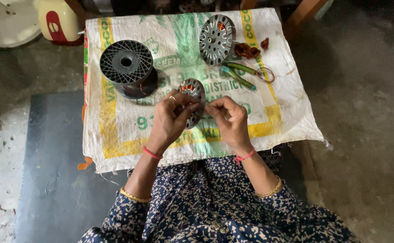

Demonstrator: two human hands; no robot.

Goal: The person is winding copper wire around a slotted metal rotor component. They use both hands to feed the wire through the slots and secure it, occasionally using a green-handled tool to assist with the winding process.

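My left hand (169, 120) holds a round grey metal stator core (193, 101) upright over a white printed sack (116, 126), fingers wrapped on its near side. Copper wire shows in its slots at the top. My right hand (229, 121) is pinched just to the right of the core, fingertips closed on what looks like a thin wire, too fine to make out clearly. Both wrists wear red thread bands.
A black plastic wire spool (128, 68) stands to the left on the sack. A second stator core (217, 39) stands behind, with green-handled tools (238, 74) and coils of copper wire (247, 50) beside it. A dark mat (53, 171) lies on the left floor.
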